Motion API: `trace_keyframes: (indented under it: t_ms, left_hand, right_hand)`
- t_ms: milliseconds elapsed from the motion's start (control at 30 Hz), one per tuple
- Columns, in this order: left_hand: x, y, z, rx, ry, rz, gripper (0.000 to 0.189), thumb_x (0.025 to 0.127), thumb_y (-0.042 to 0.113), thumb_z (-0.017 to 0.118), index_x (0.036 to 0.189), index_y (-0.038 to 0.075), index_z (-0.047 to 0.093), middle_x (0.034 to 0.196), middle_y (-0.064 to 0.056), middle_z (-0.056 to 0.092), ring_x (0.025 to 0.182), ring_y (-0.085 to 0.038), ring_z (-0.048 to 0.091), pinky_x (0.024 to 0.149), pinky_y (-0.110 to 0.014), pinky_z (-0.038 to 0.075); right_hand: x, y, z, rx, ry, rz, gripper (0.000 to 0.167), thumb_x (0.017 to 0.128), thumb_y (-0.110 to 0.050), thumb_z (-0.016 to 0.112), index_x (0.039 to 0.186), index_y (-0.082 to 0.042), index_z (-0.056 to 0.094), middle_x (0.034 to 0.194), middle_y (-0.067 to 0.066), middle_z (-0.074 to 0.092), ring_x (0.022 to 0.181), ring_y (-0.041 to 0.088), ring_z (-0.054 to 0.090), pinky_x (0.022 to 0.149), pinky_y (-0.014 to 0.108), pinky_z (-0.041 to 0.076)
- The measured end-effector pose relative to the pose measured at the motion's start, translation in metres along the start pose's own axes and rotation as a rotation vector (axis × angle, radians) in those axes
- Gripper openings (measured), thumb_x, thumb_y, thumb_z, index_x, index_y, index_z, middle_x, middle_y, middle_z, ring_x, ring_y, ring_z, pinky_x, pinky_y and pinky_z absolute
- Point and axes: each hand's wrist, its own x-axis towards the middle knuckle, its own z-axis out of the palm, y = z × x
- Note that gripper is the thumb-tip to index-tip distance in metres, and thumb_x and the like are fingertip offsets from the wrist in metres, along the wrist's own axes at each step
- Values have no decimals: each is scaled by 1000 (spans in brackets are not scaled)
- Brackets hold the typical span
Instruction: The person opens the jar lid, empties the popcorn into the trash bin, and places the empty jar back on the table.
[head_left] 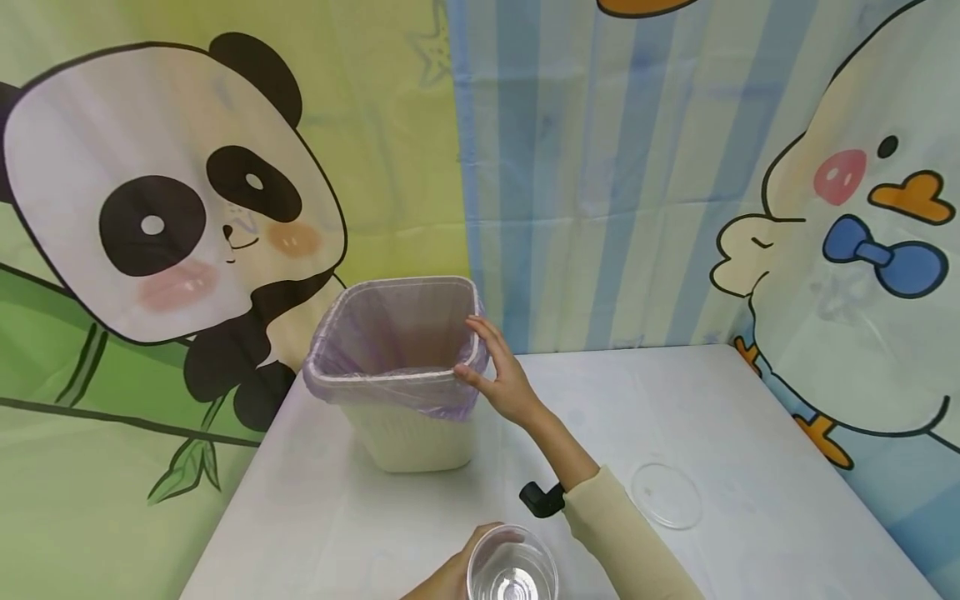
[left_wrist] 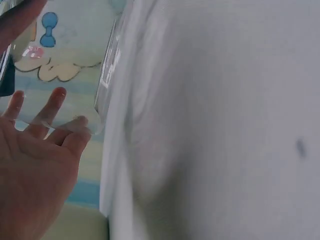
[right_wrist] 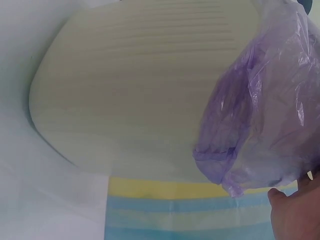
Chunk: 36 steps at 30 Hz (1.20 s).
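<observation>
In the head view, my left hand [head_left: 459, 573] holds a clear round plastic cup [head_left: 513, 567] at the bottom edge. The left wrist view shows the fingers of this hand [left_wrist: 42, 150] spread along the transparent wall. Farther off stands a cream trash bin [head_left: 408, 437] lined with a thin purple bag [head_left: 450, 400] folded over its rim. My right hand [head_left: 512, 385] rests on the bin's right front corner, thumb and fingers apart and touching the bagged rim. Bag and bin partly hide its fingers in the right wrist view.
A clear round lid [head_left: 666, 496] lies on the white table [head_left: 750, 433], right of my right sleeve. Printed curtains with a panda [head_left: 187, 192] and a duck [head_left: 847, 333] hang behind and beside the table. A black wrist mount [head_left: 542, 500] sits on my right wrist.
</observation>
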Motion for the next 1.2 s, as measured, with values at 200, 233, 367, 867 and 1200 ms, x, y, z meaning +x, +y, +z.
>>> trace_keyframes:
  t_ms: [200, 233, 367, 867, 1200]
  left_hand:
    - [-2, -8, 7, 27, -10, -67, 93, 73, 10, 78, 141, 7, 16, 141, -3, 35, 123, -25, 41, 100, -35, 35]
    - [-3, -9, 7, 20, -14, -74, 93, 73, 10, 78, 141, 6, 15, 141, -4, 36, 123, -25, 41, 99, -34, 36]
    - [-5, -11, 9, -8, -14, -99, 94, 72, 8, 78, 141, 7, 15, 141, -3, 37, 124, -21, 41, 99, -32, 37]
    - [-9, -27, 2, 28, -33, -63, 100, 78, 9, 74, 143, -1, -1, 143, -10, 31, 129, -18, 32, 102, -34, 31]
    - [-24, -24, -4, -175, 29, 51, 100, 86, 14, 63, 143, 5, -18, 139, -37, 15, 132, -21, 25, 104, -31, 25]
  right_hand:
    - [-1, -3, 2, 8, -2, -14, 64, 85, -3, 62, 141, -1, 30, 148, 19, 22, 136, 32, 21, 104, 55, 23]
    - [0, -3, 2, 7, -3, -16, 64, 85, -3, 62, 141, 0, 30, 148, 19, 22, 135, 32, 21, 104, 55, 23]
    - [1, 0, 4, 6, -2, -17, 64, 85, -4, 62, 141, -1, 30, 148, 19, 22, 136, 32, 21, 105, 55, 23]
    - [6, 19, 10, 11, 1, 3, 70, 88, -32, 63, 144, -9, 29, 150, 10, 22, 137, 24, 20, 105, 52, 24]
    - [5, -4, -1, -9, 7, 89, 80, 83, -15, 69, 146, -5, 22, 151, 12, 17, 137, 30, 16, 104, 58, 20]
